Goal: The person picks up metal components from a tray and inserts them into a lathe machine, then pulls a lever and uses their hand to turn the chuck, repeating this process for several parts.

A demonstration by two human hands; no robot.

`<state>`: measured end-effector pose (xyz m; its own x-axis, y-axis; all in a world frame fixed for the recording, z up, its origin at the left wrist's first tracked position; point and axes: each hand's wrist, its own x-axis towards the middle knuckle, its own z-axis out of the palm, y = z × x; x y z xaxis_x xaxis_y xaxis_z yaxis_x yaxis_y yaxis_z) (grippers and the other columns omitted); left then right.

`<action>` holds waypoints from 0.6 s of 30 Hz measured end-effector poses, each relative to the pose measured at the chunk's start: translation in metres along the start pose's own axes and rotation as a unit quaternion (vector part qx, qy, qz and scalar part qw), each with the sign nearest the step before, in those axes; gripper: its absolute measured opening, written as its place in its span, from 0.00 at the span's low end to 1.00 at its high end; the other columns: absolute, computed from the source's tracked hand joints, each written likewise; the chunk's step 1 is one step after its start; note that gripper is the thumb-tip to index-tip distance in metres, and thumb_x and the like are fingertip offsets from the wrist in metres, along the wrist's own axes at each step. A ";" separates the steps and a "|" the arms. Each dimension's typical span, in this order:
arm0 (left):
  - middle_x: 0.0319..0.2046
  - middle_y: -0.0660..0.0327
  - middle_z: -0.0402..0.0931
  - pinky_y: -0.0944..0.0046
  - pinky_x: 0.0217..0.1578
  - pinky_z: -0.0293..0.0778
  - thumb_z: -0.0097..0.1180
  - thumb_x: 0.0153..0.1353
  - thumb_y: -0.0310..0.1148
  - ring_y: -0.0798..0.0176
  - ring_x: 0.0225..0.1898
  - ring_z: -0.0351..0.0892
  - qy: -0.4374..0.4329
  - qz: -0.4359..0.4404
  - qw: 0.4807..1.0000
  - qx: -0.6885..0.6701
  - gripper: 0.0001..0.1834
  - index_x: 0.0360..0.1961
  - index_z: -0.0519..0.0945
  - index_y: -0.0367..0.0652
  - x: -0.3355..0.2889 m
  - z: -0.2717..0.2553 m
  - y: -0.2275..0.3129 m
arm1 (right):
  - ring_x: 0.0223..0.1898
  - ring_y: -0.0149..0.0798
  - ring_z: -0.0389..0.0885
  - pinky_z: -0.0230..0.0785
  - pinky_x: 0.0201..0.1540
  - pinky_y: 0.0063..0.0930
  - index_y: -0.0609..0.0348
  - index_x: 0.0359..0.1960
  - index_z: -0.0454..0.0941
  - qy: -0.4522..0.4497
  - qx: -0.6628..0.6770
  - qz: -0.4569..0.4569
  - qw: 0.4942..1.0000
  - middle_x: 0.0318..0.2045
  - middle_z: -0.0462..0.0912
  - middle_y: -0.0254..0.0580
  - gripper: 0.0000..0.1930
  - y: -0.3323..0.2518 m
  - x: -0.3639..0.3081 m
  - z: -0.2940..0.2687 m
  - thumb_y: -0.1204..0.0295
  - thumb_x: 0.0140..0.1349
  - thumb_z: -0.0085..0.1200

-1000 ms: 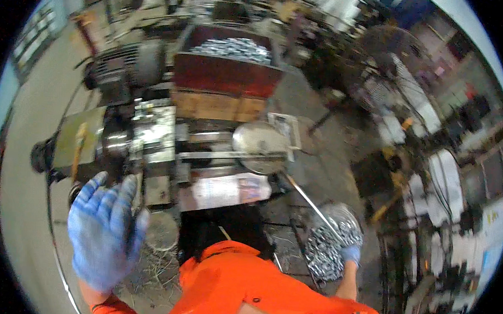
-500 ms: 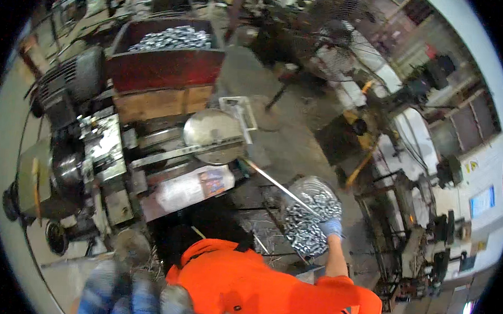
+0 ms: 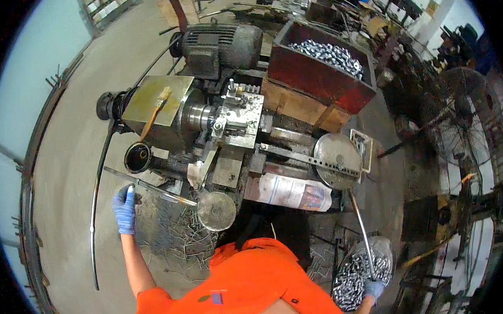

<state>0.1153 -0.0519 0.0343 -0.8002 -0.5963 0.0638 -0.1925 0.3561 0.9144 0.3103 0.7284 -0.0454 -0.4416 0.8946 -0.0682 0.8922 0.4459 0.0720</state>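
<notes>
My left hand, in a blue knitted glove, is raised just below a slim metal rod at the left of the machine. Its fingers look drawn together; whatever is in them is too small to make out. On the right, my gloved right hand closes at the lower end of a long metal lever. That hand is over the edge of a round basket heaped with shiny small metal parts. The machine's spindle and metal slide block lie ahead of me.
A red bin of similar metal parts stands behind the machine, beside a motor. A brush lies on the headstock cover, with a dark cup below it. Metal shavings litter the floor. A large fan stands right.
My view has swung left, so the machine appears farther right. My left hand, blurred and close to the camera before, has moved out beside the rod. The right hand stays at the lever's end.
</notes>
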 end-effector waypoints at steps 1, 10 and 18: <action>0.20 0.60 0.76 0.68 0.21 0.71 0.51 0.61 0.33 0.69 0.18 0.73 0.032 -0.037 0.999 -0.020 0.12 0.39 0.80 0.36 0.000 -0.009 -0.025 | 0.37 0.57 0.79 0.71 0.42 0.41 0.61 0.36 0.80 0.008 0.018 -0.025 0.999 0.33 0.81 0.59 0.26 -0.036 -0.016 -0.024 0.53 0.39 0.61; 0.18 0.55 0.77 0.64 0.21 0.70 0.53 0.56 0.34 0.64 0.16 0.75 0.033 -0.069 0.966 0.247 0.12 0.34 0.80 0.35 0.014 -0.003 -0.196 | 0.56 0.51 0.67 0.55 0.58 0.47 0.49 0.43 0.79 0.103 -0.131 -0.202 0.965 0.48 0.76 0.45 0.26 -0.147 0.054 -0.021 0.51 0.42 0.59; 0.38 0.51 0.79 0.54 0.42 0.73 0.50 0.54 0.48 0.50 0.42 0.78 -0.172 -0.104 0.801 0.563 0.20 0.38 0.81 0.46 0.091 0.056 -0.193 | 0.63 0.55 0.57 0.49 0.61 0.54 0.52 0.59 0.65 0.100 -0.150 -0.088 0.980 0.62 0.59 0.52 0.32 -0.288 0.181 -0.084 0.57 0.51 0.53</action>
<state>0.0479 -0.1343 -0.1584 -0.7564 -0.5619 -0.3348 -0.5771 0.8142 -0.0627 -0.0347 0.7642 0.0055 -0.6229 0.7774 0.0880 0.7455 0.5558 0.3678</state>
